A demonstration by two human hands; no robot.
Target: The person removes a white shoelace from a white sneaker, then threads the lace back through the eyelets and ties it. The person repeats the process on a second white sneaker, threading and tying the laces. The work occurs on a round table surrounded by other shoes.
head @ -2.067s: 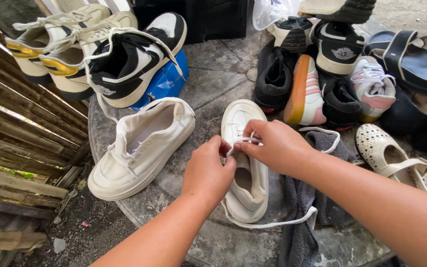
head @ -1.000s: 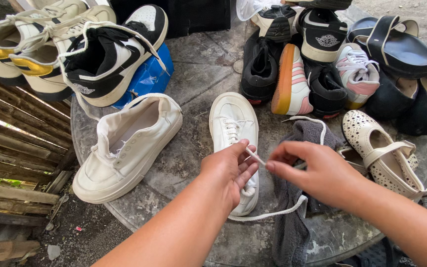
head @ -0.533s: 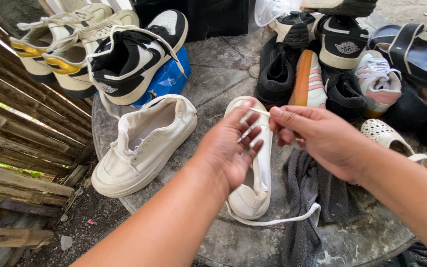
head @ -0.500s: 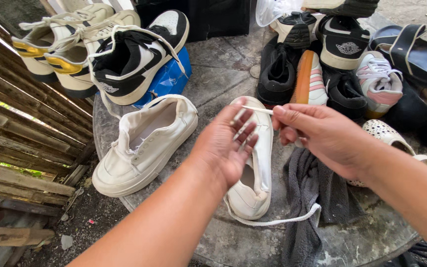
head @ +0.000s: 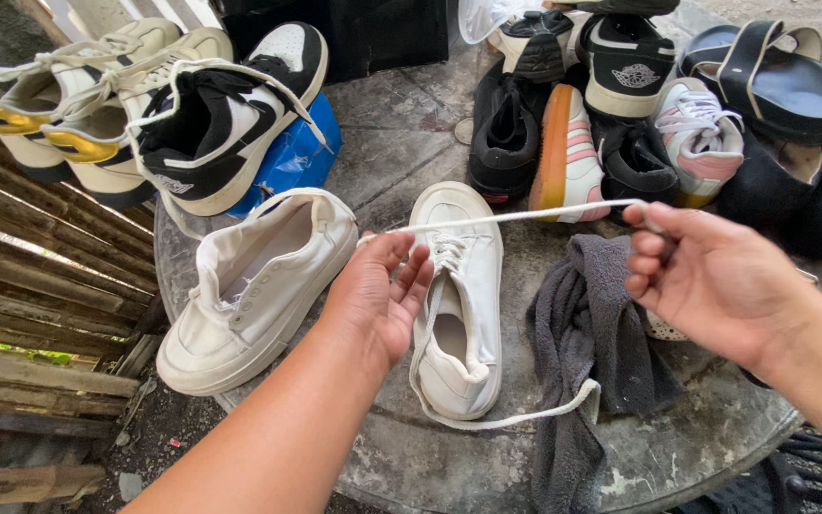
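A white sneaker [head: 463,305] lies toe away from me on the round stone table [head: 401,124], partly laced. A white shoelace [head: 516,217] is stretched taut above it between my two hands. My left hand [head: 378,295] pinches the lace's left end over the sneaker's left side. My right hand [head: 706,276] grips the other end, pulled out to the right above a grey rag [head: 592,352]. The lace's loose part loops around the sneaker's heel onto the rag. A second white sneaker [head: 254,286], without laces, lies to the left.
A black-and-white high-top [head: 221,124] rests on a blue bag at the back left beside cream sneakers [head: 78,105]. Several dark shoes, a pink-striped sneaker [head: 568,152] and sandals [head: 773,81] crowd the back right. Wooden slats [head: 21,286] run along the left.
My hands have drawn apart: the right moved out to the right and the left stayed by the sneaker, so the lace between them is now pulled straight and taut.
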